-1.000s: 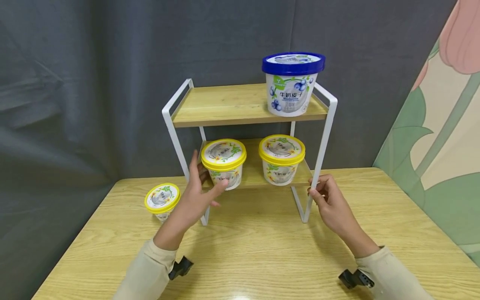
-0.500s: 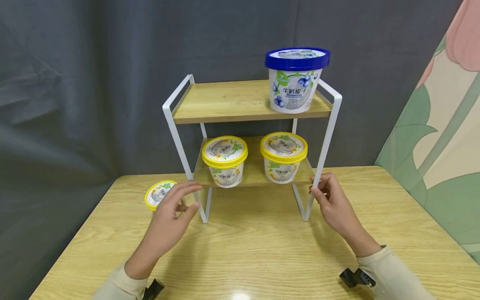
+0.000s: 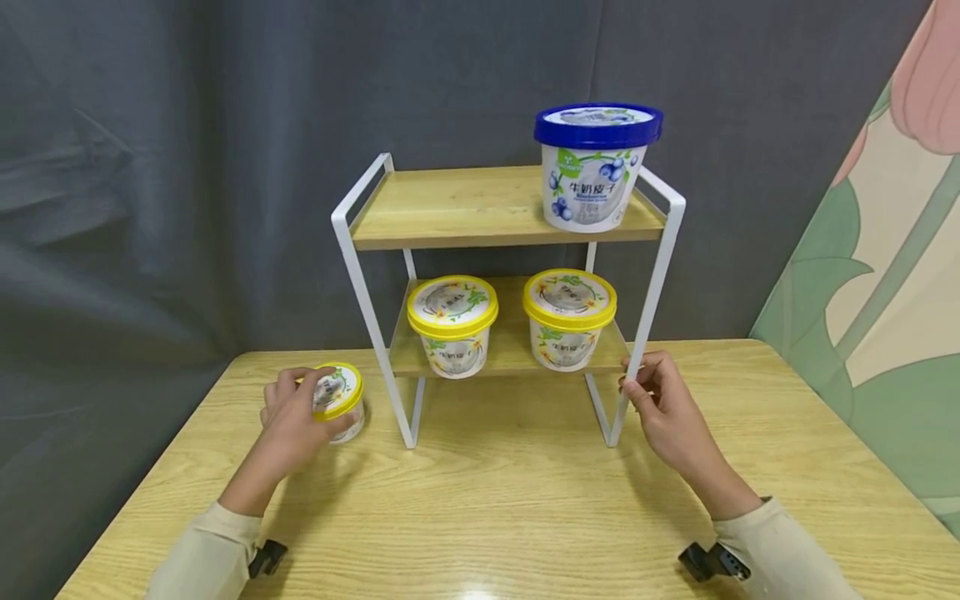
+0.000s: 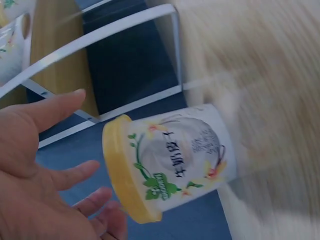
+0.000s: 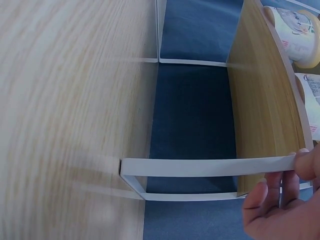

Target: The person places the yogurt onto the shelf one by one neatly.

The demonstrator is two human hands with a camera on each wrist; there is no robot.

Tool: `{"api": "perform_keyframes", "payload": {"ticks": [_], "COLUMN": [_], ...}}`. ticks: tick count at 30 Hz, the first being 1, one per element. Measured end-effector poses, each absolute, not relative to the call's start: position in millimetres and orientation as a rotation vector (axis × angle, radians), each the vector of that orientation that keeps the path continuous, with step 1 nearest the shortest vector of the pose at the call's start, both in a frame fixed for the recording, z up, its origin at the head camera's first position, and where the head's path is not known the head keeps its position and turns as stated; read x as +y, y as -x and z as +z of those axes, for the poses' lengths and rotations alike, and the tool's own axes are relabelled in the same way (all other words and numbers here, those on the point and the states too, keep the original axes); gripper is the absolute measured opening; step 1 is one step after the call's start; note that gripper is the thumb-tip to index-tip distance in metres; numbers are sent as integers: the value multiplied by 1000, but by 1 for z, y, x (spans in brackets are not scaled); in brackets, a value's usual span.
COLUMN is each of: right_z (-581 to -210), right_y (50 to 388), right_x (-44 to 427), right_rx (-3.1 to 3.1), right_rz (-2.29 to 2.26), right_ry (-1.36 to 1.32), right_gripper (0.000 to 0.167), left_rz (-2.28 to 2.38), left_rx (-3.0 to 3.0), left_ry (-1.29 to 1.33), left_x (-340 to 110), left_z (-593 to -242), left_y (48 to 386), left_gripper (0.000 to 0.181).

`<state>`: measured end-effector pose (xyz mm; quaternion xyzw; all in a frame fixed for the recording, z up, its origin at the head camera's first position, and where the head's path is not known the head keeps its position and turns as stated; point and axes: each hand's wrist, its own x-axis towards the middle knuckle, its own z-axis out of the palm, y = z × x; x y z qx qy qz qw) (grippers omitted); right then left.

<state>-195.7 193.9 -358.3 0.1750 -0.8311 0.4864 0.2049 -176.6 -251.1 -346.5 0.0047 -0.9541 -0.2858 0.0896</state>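
My left hand is at a yellow-lidded tub standing on the table left of the shelf. In the left wrist view its fingers are spread near the lid of that tub; whether any fingertip touches is unclear. My right hand pinches the white front right leg of a two-tier shelf, about level with the lower board. Two more yellow-lidded tubs, a left one and a right one, stand on that lower board.
A larger blue-lidded blueberry tub stands at the right end of the top board. Dark grey cloth hangs behind the wooden table. A flower-patterned panel borders the right side.
My left hand has left the left tub on the lower board and moved left and down to the tub on the table. The right hand keeps its place on the shelf leg.
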Motion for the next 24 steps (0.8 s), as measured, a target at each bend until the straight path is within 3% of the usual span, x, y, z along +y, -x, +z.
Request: {"api": "perform_keyframes", "payload": {"ticks": [12,24], "right_z": [-359,-359], "right_y": [196,196], "right_x": [195,194], "right_rx": [-2321,-2323], "right_rz": [1353,1333], "right_ry": [-502,-496], "right_gripper": [17,17], "left_rz": [-803,-906], "left_rx": [-2885,-2955], "left_ry": [94,-15], "left_x": [-256,-272], "left_z": [-361,-359], "left_y": [178,189], "left_gripper": [85,109]}}
